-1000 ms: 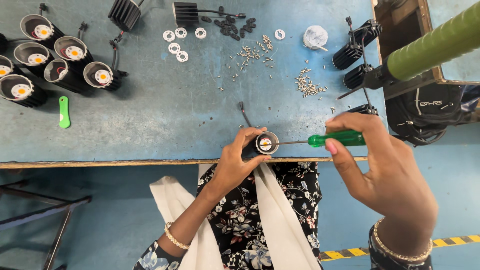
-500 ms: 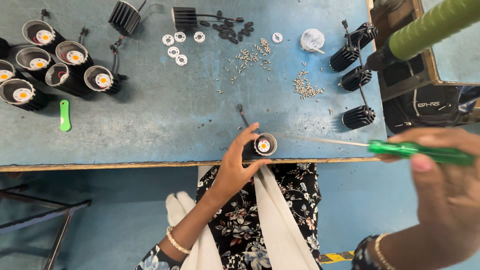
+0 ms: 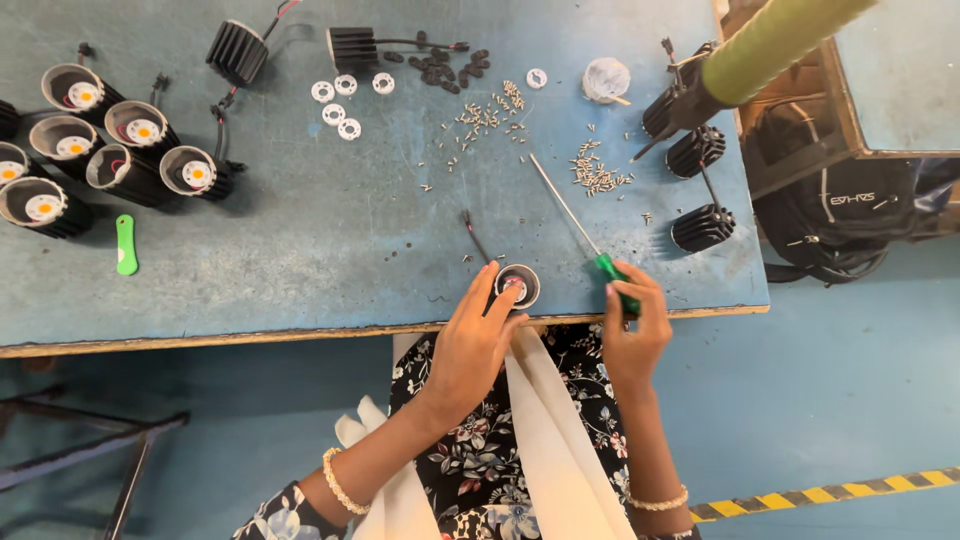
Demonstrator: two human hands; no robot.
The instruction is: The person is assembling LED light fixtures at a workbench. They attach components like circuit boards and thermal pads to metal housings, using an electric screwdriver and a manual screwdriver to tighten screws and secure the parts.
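Showed one label: a short strip of pale lettering printed across a black bag [image 3: 850,215], slumped on the floor just right of the blue table [image 3: 300,260], under a wooden frame [image 3: 800,150]. Showed one floor sign: a narrow band of yellow-and-black warning tape [image 3: 830,493], slanting slightly upward toward the lower right corner. Looked like a small crumpled white wrapper [image 3: 607,78] near the table's far edge; could not tell for sure.
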